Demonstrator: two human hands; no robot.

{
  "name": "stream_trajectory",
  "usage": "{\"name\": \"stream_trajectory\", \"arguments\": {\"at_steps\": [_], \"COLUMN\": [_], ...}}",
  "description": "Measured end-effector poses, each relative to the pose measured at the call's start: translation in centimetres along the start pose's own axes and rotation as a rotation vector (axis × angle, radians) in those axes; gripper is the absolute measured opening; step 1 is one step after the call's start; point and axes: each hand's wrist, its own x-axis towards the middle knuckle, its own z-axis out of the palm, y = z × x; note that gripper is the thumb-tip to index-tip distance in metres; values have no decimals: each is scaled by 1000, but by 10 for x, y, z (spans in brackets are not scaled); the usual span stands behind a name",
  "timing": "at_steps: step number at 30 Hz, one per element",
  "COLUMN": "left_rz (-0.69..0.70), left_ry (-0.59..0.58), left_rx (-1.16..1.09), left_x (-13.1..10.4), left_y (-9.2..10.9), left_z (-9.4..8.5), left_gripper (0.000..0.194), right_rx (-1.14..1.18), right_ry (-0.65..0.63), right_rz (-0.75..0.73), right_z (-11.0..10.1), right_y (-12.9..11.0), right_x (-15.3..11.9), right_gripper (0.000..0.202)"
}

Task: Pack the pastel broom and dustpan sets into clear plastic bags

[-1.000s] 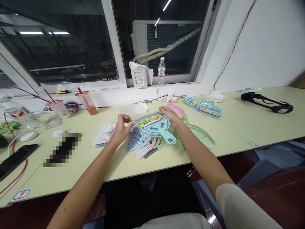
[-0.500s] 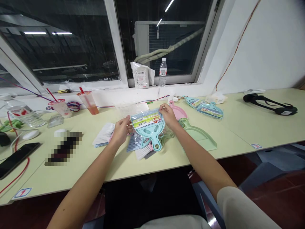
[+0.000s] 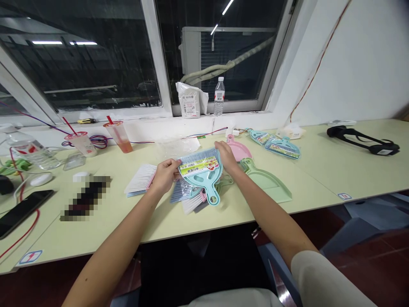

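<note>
A packaged light-blue dustpan and brush set [image 3: 204, 179] is held up over the table, its round-ended handle pointing down towards me. It carries a yellow printed label across its upper half. My left hand [image 3: 166, 174] is closed on its left edge, and my right hand [image 3: 225, 154] pinches its upper right corner. Below it lie several brushes, partly hidden, among them a white-bristled brush [image 3: 193, 204]. Left of my left hand lies another white brush [image 3: 140, 180] with a pink edge. A green dustpan [image 3: 268, 183] and a pink dustpan [image 3: 240, 151] rest to the right.
Two more packaged blue sets [image 3: 282, 147] lie at the back right, near a black strapped headset [image 3: 361, 138]. Clear plastic wrap [image 3: 177, 146] lies behind my hands. Drink cups [image 3: 119, 137], a water bottle [image 3: 32, 149] and a phone [image 3: 24, 213] occupy the left side.
The packaged dustpan set has shifted slightly right and down, and tilted a little. My left hand has moved slightly right and wraps further over its edge.
</note>
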Motion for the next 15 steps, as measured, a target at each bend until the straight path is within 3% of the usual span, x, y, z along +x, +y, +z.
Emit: {"name": "stream_trajectory", "arguments": {"at_steps": [3,5,7,10,15], "left_rz": [12,13,32,94,155], "left_ry": [13,3,-11,-28,14], "left_rx": [21,34,36,8,-66], "left_x": [0,-1,-1,-1,0], "left_y": [-4,-7,-10,-12,-11], "left_z": [0,-1,0,0,-4], "left_gripper": [46,46,45,46,47], "right_rx": [-324,-495,-608,-721,-864], "right_ry": [130,23,-213,-449,-518], "right_rz": [-366,-586,-718,-782,-792], "right_z": [3,13,28,57,87], "right_y": [-12,-23,-32,-39,-44], "right_x": [-9,-16,-21,-22,-14], "right_gripper": [13,4,11,19,23]}}
